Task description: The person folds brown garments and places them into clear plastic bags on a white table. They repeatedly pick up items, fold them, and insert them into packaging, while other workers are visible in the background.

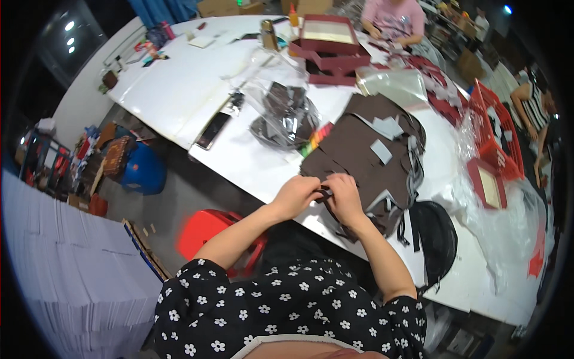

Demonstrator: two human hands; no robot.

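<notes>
Close together at the near left edge of a dark brown fabric backpack (353, 149) are my two hands. My left hand (297, 196) and my right hand (342, 194) both have their fingers closed on a dark strap (324, 192) at the bag's edge. Most of the strap is hidden by the fingers. Flat on the white table, the bag carries grey patches (381, 151) and grey-edged straps along its right side. To the right of its lower end lies a black rounded mesh-like pouch (435, 239).
A clear plastic bag with dark pieces (286, 116) and a phone (213, 130) lie left of the backpack. Maroon boxes (329, 36) stand at the back. A red crate (496, 131) sits at right. Across the table a person in pink (394, 21) works. A red stool (209, 233) stands below.
</notes>
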